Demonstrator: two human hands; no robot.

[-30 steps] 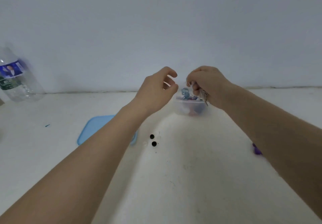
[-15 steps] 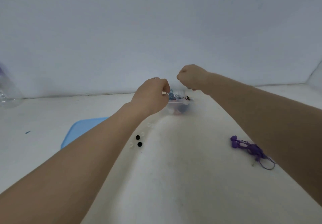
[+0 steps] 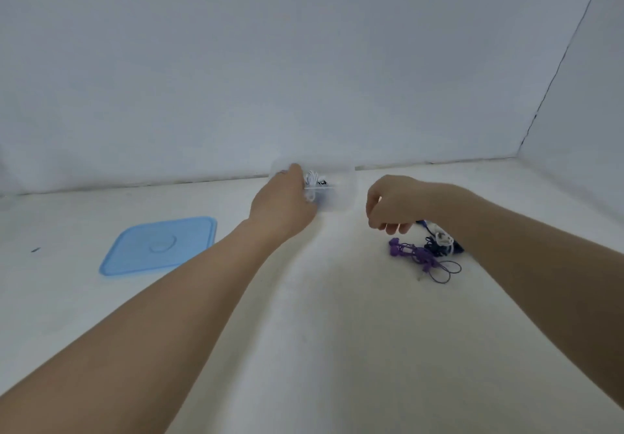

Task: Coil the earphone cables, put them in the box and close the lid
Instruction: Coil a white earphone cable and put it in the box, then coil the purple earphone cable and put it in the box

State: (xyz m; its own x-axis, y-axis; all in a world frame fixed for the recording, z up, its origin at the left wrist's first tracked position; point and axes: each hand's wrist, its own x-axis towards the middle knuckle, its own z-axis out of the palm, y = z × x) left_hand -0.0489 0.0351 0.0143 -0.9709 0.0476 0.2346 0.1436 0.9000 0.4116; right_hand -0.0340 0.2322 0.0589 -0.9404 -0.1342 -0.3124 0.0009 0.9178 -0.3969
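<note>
Two bundles of earphone cable lie loose on the counter [image 3: 337, 349] under your right forearm: the purple earphones [image 3: 417, 254], partly unravelled with a loop trailing toward you, and a dark and white tangle [image 3: 442, 243] touching it on the far side. So you are mid-task, by my reading: some cable is already in the clear box [image 3: 337, 194], where a white coil [image 3: 313, 178] shows through the wall, and these bundles are yet to go in.

Your left hand [image 3: 283, 202] grips the near left side of the box, fingers curled round its edge, and the box looks tilted or lifted off the counter; the blur makes it hard to say which. Your right hand [image 3: 393, 207] hovers just right of the box and above the tangle, fingers loosely curled; I cannot tell whether they pinch a strand.

Next, pick up the purple set, wind that trailing loop tight, and drop it in while the left hand steadies the box. Watch that the two bundles are not snagged together.

Well to the left lies the blue lid [image 3: 158, 246], flat on the counter and nowhere near the box; your left forearm lies between it and the cables. You will have to reach across for it last.
</note>
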